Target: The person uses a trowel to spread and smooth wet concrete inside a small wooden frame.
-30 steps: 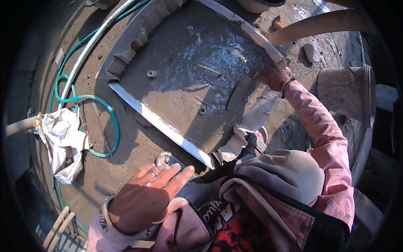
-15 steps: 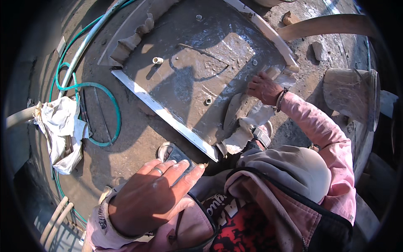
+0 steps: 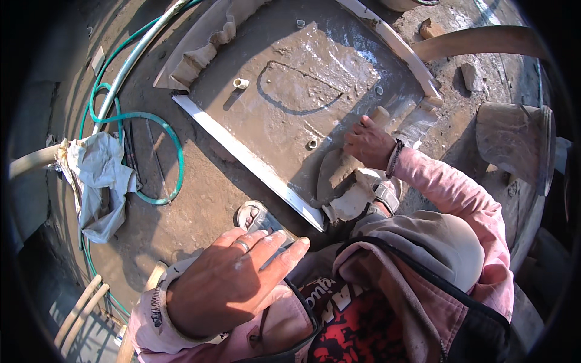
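Observation:
My right hand (image 3: 370,144) grips a trowel at the lower right side of a framed slab of wet mortar (image 3: 284,130). The trowel's handle end (image 3: 380,115) pokes out beyond my fingers, and its broad muddy blade (image 3: 331,178) points toward me, low over the near corner of the mortar. A curved line is scored in the surface, and short pipe stubs (image 3: 241,83) stand up from it. My left hand (image 3: 242,275), with a ring on one finger, is stretched out flat above my left leg and holds nothing I can see.
White boards (image 3: 248,160) edge the mortar. To the left lie a green hose (image 3: 178,151), a pale pipe and a crumpled white sack (image 3: 100,175). A bucket (image 3: 514,142) lies at the right, near a stone (image 3: 472,77). My sandalled feet (image 3: 251,216) are close to the frame.
My right hand has drawn the trowel left and nearer to me along the mortar. My left hand keeps its pose, while the whole view has shifted slightly.

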Demonstrator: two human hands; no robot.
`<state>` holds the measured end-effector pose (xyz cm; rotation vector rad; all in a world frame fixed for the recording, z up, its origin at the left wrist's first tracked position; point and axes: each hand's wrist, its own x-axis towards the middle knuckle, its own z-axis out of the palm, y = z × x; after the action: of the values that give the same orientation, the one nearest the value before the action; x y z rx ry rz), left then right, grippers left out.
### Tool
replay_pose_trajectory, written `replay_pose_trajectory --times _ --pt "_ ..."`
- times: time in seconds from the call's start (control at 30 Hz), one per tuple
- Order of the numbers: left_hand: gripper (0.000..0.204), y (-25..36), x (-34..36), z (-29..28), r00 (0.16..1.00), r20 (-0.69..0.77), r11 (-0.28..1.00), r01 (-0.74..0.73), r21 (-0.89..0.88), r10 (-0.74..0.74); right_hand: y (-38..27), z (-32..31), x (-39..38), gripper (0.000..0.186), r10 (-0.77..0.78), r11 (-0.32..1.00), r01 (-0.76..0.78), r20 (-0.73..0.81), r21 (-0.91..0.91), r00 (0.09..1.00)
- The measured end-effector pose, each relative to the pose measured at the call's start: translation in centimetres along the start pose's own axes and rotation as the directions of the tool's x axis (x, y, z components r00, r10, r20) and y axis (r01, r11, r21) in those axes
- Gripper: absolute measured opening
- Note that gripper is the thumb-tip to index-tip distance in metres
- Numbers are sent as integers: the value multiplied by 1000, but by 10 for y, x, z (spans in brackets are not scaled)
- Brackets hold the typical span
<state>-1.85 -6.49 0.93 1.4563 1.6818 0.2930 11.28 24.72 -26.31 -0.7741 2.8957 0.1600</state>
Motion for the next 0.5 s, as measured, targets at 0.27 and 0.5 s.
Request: replay_pose_trajectory --times 0.27,0.5 --pt "67 3 -6 4 998 -60 999 9 47 -6 57 -25 -19 12 151 962 -190 201 195 968" --pt "68 0 -4 3 999 -52 998 -10 60 13 144 -10 -87 23 671 585 -612 107 532 734"
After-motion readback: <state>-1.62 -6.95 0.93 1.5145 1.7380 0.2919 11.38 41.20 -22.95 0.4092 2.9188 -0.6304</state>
